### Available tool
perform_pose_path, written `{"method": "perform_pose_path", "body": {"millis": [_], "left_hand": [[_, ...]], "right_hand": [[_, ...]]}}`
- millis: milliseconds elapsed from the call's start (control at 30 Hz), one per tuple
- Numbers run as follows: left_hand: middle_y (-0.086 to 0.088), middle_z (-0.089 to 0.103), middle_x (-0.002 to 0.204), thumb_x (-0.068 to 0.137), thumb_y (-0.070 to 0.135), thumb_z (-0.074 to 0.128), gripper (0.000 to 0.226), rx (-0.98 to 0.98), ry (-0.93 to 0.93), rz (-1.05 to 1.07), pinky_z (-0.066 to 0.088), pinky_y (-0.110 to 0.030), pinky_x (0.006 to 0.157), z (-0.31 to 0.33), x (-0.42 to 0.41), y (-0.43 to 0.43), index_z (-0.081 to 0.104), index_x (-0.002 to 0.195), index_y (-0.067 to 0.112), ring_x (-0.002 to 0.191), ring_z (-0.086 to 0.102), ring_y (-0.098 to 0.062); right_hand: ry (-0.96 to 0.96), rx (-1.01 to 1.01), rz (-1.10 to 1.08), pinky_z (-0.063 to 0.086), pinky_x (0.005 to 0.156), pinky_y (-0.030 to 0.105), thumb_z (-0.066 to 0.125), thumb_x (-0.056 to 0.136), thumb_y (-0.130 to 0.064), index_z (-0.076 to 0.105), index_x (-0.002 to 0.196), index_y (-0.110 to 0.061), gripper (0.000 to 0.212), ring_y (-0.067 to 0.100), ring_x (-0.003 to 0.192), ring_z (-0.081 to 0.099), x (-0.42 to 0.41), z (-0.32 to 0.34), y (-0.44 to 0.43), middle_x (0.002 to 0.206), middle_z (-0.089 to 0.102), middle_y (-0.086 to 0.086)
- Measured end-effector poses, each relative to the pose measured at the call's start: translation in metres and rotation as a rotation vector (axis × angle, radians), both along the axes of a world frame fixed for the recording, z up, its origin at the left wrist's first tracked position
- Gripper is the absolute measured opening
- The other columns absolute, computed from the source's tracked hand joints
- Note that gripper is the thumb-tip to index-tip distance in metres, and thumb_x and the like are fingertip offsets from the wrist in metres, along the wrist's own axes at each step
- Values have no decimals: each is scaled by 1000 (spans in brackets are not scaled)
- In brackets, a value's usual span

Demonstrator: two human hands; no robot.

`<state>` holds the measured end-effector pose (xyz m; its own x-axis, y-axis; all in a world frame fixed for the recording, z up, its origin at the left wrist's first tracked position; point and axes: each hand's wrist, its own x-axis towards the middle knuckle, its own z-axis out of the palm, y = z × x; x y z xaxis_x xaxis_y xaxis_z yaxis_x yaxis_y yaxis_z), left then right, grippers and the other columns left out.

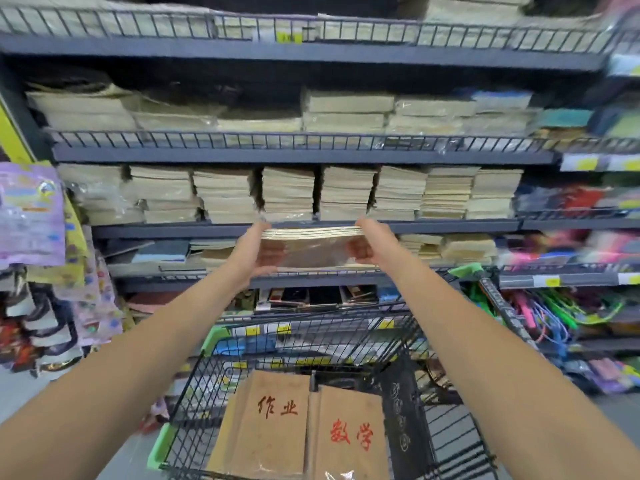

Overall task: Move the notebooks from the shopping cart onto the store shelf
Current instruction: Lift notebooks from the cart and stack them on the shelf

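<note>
Both arms reach forward and hold a plastic-wrapped stack of brown notebooks (313, 245) flat in front of the store shelf (207, 230). My left hand (258, 254) grips its left end and my right hand (370, 242) grips its right end. The stack sits level with the gap below the shelf row filled with several cream notebook piles (287, 194). Below, the black wire shopping cart (194, 386) holds two brown notebook packs with red characters, one on the left (273, 424) and one on the right (349, 434).
Upper shelves carry more wrapped cream notebook stacks (346, 110) behind wire rails. Purple and yellow packets (31, 216) hang at the left. Colourful cords and pens (561, 313) fill the right-hand shelves. A dark patterned item (401, 420) stands in the cart's right side.
</note>
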<state>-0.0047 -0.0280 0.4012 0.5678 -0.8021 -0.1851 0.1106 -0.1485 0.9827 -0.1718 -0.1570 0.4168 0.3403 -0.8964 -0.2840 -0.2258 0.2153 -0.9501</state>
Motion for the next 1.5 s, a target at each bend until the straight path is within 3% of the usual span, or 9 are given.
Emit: {"method": "perform_pose_path", "body": {"millis": [200,333,400,500,667,834,1067,1234,1501], "left_hand": [[-8,70,100,91,62,32,56,-199,-171,92,49,-33,68,59,-21,-6,57,114,18,80,67,-21],[-7,69,99,83,73,31,59,-334,-234,180,53,-42,85,96,-32,-8,59,103,25,93,66,-26],[-7,70,96,90,65,30,53,-427,-254,197,53,-40,84,121,-38,-9,59,103,22,90,67,-24],[3,63,90,96,54,30,32,-556,-303,245,48,-27,78,150,-45,-10,52,86,33,88,61,-14],[-7,59,88,83,53,34,37,-726,-339,340,49,-46,82,197,-30,-14,56,83,23,89,57,-27],[-7,57,103,97,36,29,34,-856,-388,355,50,-29,73,223,-2,-20,53,106,15,98,56,-22],[-6,53,116,100,28,28,29,-896,-373,402,50,-30,83,250,70,-30,48,117,16,106,52,-18],[-5,52,118,100,30,28,28,-847,-324,477,49,-37,96,270,136,-45,47,119,21,110,52,-19],[-6,52,122,98,28,34,28,-783,-267,505,49,-45,98,293,233,-68,48,122,23,112,52,-22]], "right_hand": [[-101,-299,-105,51,81,41,46,89,-46,56,77,-15,35,31,92,63,-11,64,9,94,66,12],[-159,-505,-169,39,75,34,38,94,-52,62,101,-7,51,22,88,53,-19,101,19,90,59,5],[-200,-615,-217,38,78,35,37,95,-51,62,109,-6,53,21,92,53,-22,125,22,96,59,6],[-344,-702,-241,44,76,41,38,94,-49,60,84,-13,43,22,82,55,-19,156,27,82,58,6],[-495,-833,-221,42,72,36,37,97,-36,51,77,-24,27,13,75,49,-3,194,25,74,50,-5],[-580,-845,-140,52,76,33,35,100,-30,50,107,-19,20,17,91,55,27,223,20,91,52,-5],[-555,-802,-14,52,93,41,36,100,-26,46,128,-14,32,13,101,51,99,251,1,109,51,0],[-534,-690,95,55,69,25,43,99,-31,46,129,-16,34,11,91,53,160,267,-12,111,52,1],[-528,-652,206,50,68,23,45,97,-20,51,125,-14,29,14,96,54,250,280,-35,112,53,2]]}}
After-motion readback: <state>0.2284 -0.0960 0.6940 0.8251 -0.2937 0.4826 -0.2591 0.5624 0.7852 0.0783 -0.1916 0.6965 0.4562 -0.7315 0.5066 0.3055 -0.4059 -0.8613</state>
